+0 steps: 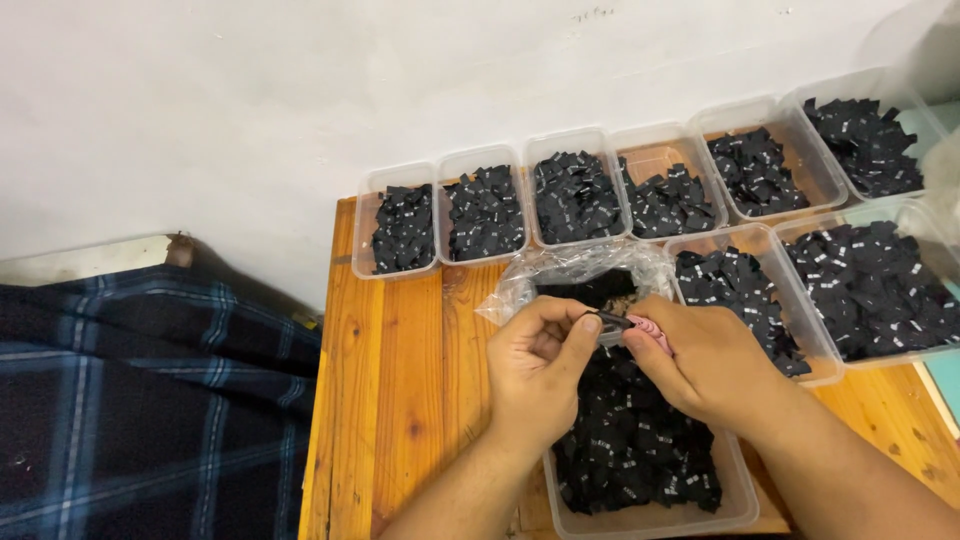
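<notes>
Over the nearest tub point(650, 515) of black tags, half hidden by both wrists, the left hand point(540, 365) and right hand point(700, 355) pinch a small black piece point(612, 320) and a pink tool point(650, 333) hard to identify, beside a crumpled clear bag point(560, 270), on a wooden table point(400, 380) against a white wall point(300, 90).

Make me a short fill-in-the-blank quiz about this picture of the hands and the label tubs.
1. The clear tubs hold small ____ labels.
2. The tubs stand on a ____ table.
3. The right hand holds a small tool with a ____ handle.
4. The blanket at left has a ____ pattern.

Missing words: black; wooden; pink; plaid
</notes>
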